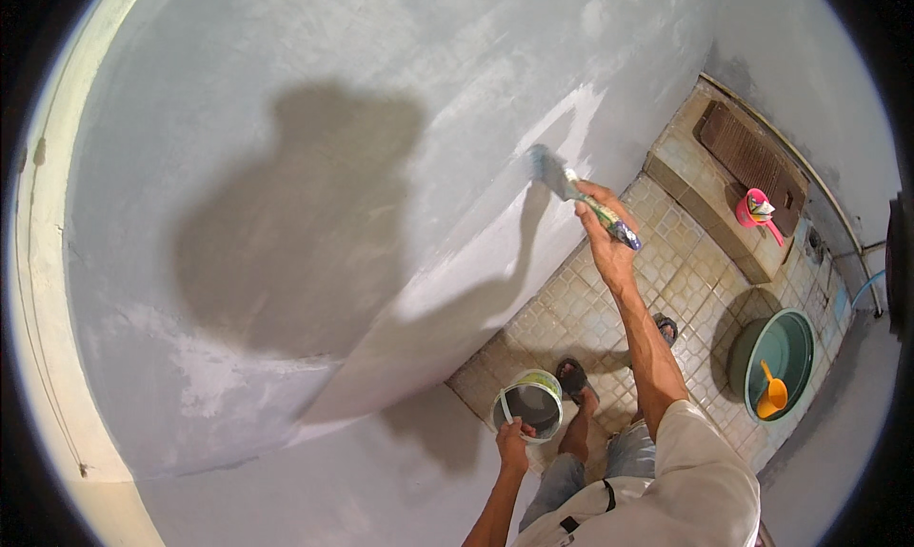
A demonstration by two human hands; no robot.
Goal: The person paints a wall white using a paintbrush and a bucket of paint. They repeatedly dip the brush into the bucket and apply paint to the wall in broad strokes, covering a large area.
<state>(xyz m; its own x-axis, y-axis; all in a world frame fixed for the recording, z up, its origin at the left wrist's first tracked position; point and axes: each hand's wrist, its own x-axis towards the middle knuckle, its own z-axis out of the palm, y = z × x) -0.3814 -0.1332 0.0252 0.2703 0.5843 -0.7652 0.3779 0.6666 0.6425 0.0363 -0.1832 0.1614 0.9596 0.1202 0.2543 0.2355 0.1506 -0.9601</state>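
Note:
My right hand point(606, 225) is closed around the paint-smeared handle of a wide paintbrush point(562, 178). The bristles, coated in grey, meet the wall point(457, 157) or hover just off it; I cannot tell which. Grey paint covers the upper wall, while a paler strip point(447, 271) runs along its lower part. Low on my left, my left hand point(515, 435) grips the rim or handle of a white paint bucket point(549, 377) with dark grey paint inside. Shadows of my head and arm fall across the wall.
A green basin point(807, 342) holding an orange dipper point(772, 395) stands on the tiled floor point(609, 290) at the right. Beyond it, a tiled ledge point(709, 204) carries a brown ridged board point(752, 157) and a pink dipper point(752, 209) with small items inside. My sandalled feet are beside the bucket.

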